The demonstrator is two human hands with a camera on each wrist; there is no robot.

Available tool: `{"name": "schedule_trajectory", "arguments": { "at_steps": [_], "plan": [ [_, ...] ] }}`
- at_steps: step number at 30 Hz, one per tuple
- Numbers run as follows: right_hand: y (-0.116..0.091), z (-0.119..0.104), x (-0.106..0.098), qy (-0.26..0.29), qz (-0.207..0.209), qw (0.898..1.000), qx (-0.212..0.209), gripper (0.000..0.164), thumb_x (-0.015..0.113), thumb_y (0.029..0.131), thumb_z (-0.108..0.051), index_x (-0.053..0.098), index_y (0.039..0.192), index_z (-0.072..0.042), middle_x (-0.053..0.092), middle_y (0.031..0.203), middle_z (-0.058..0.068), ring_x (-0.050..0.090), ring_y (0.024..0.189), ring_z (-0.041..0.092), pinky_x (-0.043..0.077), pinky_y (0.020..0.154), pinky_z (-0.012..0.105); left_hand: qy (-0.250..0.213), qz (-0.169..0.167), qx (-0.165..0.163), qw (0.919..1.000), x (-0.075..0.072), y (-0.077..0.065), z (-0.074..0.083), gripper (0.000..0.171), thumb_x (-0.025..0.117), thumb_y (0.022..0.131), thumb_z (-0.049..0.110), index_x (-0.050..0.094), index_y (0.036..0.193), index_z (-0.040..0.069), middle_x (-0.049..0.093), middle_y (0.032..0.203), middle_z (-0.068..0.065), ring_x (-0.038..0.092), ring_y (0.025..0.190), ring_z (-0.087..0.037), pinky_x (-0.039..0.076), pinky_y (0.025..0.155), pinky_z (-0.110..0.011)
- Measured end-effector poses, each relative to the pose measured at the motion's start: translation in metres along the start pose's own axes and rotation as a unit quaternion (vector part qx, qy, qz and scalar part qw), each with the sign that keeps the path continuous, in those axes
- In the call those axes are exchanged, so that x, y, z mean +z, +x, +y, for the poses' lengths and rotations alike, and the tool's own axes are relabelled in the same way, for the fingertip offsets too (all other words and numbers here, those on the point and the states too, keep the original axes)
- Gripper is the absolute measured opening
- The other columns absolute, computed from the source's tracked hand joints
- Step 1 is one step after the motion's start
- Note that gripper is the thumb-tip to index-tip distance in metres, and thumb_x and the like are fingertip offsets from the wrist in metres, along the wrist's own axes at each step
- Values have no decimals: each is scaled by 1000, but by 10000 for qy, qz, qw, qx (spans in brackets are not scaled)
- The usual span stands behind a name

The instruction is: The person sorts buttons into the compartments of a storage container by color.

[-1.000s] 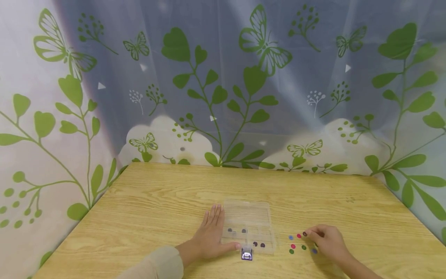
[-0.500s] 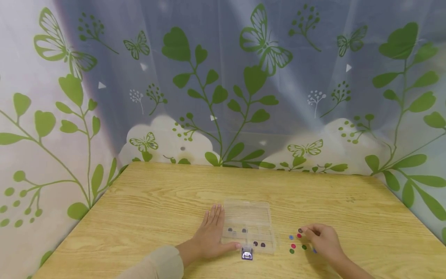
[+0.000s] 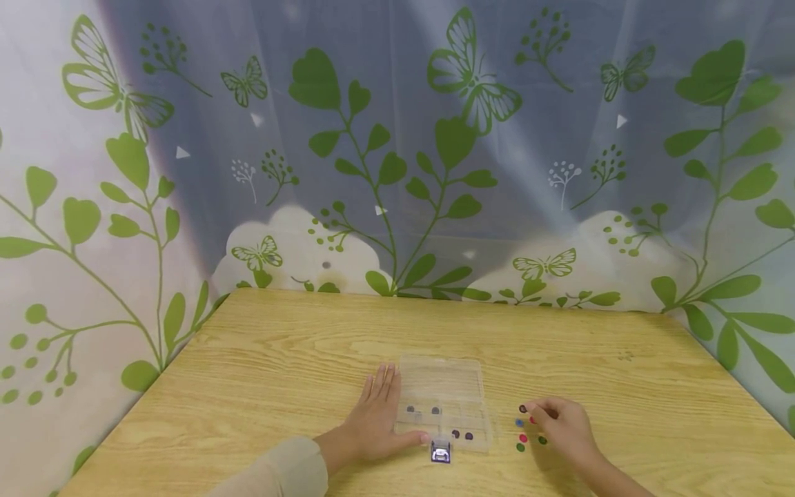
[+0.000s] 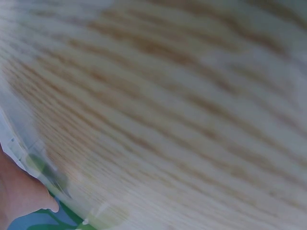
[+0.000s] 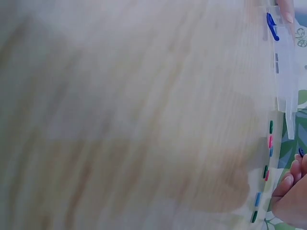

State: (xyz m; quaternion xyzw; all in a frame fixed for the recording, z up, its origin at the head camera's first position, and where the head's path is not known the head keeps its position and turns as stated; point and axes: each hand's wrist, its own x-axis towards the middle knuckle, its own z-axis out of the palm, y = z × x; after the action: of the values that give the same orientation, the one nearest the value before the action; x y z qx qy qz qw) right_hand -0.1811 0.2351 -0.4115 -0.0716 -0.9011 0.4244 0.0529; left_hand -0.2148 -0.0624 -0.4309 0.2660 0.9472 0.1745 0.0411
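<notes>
My right hand pinches a small dark button-like disc between thumb and fingertips, above the loose discs. In the right wrist view the disc shows as a dark edge at the fingertips. My left hand lies with straight fingers along the left side of a clear plastic compartment box, its thumb across the front edge by the latch. The box's lid is open. Dark discs lie in two compartments, a pair in the rear left and a pair in the front right.
Loose discs lie between box and right hand: a blue disc, a red disc, a green disc and several others, some behind the hand. The wooden table meets a leaf-patterned curtain at its far edge.
My right hand has moved left with the dark disc, from the far right of the loose discs to over their left part. My left hand and the box stay put.
</notes>
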Motion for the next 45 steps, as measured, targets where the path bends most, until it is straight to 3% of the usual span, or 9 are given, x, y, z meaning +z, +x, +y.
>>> {"name": "schedule_trajectory", "arguments": {
  "at_steps": [6,14,27,45],
  "plan": [
    [0,-3,4,87,-92,9998,136,22,59,89,-15,69,93,4,65,76,3,48,61,8,36,47,19,11,-4,-4,10000,0,0,0,107,43,82,71,6,146,-6,1,154,-23,-1,143,-36,5,118,-48],
    [-2,-9,11,275,-217,9992,171,20,59,89,-14,69,93,3,58,71,2,39,50,6,33,43,15,38,27,1,10000,1,1,0,107,44,82,71,7,146,-6,1,154,-23,0,143,-37,5,117,-48],
    [-5,-19,22,210,-68,9998,-20,17,61,87,-12,69,87,3,65,74,4,43,57,7,37,50,18,53,30,30,10000,-2,-1,2,106,44,82,70,7,146,-7,2,153,-25,1,143,-38,7,117,-49],
    [-9,-27,35,306,-181,9993,-80,14,61,87,-10,68,79,0,58,68,1,43,62,10,38,53,18,169,129,20,9998,2,1,0,107,43,82,71,9,146,-7,4,153,-25,3,143,-38,8,117,-48]
  ]
}}
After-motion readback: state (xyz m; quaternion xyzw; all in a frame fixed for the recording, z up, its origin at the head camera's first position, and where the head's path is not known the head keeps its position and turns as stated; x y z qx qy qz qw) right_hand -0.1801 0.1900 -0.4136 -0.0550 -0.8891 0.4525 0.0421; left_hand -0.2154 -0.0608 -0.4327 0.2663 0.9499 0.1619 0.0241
